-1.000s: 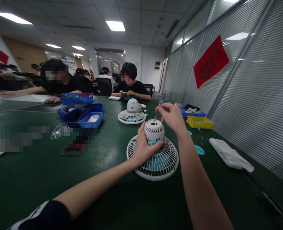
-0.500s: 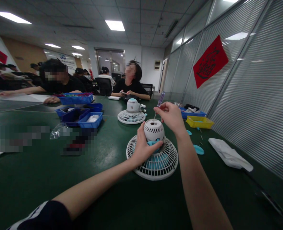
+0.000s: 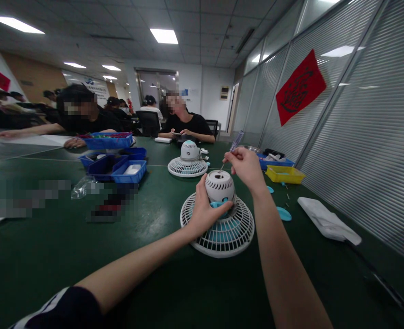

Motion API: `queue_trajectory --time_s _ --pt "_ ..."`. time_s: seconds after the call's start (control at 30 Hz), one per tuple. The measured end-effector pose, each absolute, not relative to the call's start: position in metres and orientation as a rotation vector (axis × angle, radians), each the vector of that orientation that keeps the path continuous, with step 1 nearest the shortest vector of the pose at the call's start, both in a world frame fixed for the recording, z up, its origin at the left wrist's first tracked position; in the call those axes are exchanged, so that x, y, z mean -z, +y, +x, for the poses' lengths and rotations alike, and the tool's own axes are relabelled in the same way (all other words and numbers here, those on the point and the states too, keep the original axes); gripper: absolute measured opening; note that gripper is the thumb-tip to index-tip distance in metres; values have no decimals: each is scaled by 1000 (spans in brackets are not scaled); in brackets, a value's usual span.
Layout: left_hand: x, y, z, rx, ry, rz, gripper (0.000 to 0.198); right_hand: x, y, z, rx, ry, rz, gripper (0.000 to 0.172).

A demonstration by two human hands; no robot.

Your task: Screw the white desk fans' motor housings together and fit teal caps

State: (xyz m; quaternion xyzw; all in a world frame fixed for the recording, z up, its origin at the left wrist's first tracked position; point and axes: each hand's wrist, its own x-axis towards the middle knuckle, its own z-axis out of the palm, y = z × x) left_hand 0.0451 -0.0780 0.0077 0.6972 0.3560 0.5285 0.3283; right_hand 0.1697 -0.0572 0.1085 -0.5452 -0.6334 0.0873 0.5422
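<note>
A white and light-blue fan (image 3: pixel 220 187) lies grille-down on the green table, its round motor housing upward. My left hand (image 3: pixel 207 210) is wrapped round the left side of that housing, thumb across the front. Between the fingers of my right hand (image 3: pixel 244 167) is a screwdriver (image 3: pixel 236 140) with a clear purple handle. It leans to the right, and its tip is at the opening in the housing's top. Whether the tip sits on a screw is too small to tell.
Behind stands a second fan (image 3: pixel 189 157). Blue bins (image 3: pixel 129 172) are at the left. On the right are a yellow tray (image 3: pixel 285 175), a light-blue oval cap (image 3: pixel 284 214), small screws and a white wrapped item (image 3: pixel 327 219). Two people sit across the table.
The screwdriver has tilted further to the right, its handle leaning away from upright. My left hand and the fan have stayed put. The person opposite has moved their head leftward.
</note>
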Motion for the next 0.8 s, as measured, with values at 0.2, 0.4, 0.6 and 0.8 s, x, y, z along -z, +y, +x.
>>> queue_trajectory --time_s 0.2,0.4,0.6,0.8 --pt "-8 -79 44 -1371 937 1823 86 -109 -58 169 -247 -1461 -1279 13" --pt "-6 -77 45 -1396 920 1837 86 -108 -58 169 -289 -1448 -1260 17" --pt "-7 -78 45 -1392 916 1832 85 -106 -54 168 -307 -1501 -1227 15" --pt "-8 -78 45 -1386 927 1834 85 -105 -54 172 -242 -1538 -1243 17"
